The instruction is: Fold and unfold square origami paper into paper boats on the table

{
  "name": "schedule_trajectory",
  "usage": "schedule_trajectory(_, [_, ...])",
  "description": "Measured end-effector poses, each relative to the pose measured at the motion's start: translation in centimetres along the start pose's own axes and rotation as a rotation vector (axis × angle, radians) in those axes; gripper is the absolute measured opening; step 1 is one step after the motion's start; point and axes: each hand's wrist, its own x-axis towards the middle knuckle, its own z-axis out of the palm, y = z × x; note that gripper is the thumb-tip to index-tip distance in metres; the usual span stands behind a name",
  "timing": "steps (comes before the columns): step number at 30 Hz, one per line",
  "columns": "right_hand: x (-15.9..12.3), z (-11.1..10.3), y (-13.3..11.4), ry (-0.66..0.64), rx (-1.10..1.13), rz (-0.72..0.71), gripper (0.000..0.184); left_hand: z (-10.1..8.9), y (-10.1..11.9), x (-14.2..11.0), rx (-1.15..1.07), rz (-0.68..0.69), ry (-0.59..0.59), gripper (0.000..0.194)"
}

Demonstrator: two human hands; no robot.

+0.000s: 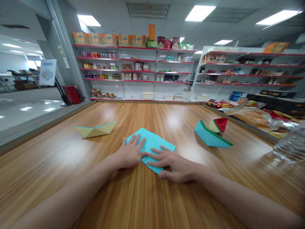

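A sheet of light-blue paper [152, 137] lies flat on the wooden table [133, 203], turned at an angle to me. My left hand [130, 153] rests on its left part with the fingers spread. Across its right and near part lies my right hand [170, 163], fingers stretched out and apart, the thumb by the near corner. My left thumb almost meets the right fingertips in the middle of the sheet. Both hands hide part of the paper, so I cannot tell how it is folded there.
A yellow paper boat [96, 131] stands to the left. On the right are a blue-and-green paper boat [209, 136] and a smaller red-and-yellow one [219, 125]. A clear plastic bottle [292, 146] and packaged snacks [250, 116] lie along the right edge. Stocked shelves [138, 70] stand behind.
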Motion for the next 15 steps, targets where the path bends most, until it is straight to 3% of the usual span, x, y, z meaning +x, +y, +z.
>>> schedule_trajectory(4, [0.2,0.9,0.9,0.135,-0.015,0.013,0.037,0.7,0.7,-0.1,-0.002,-0.059,-0.004,0.077])
schedule_trajectory(7, [0.0,1.5,1.8,0.23,-0.127,0.135,0.046,0.7,0.5,-0.1,0.004,-0.008,-0.009,0.09])
schedule_trajectory(10, [-0.2,1.6,1.9,0.229,-0.251,0.239,0.061,0.6,0.4,-0.2,0.027,-0.006,0.036,0.095])
schedule_trajectory(15, [0.1,0.6,0.4,0.195,-0.41,0.202,0.049,0.3,2.2,-0.8,0.021,-0.061,0.018,0.096])
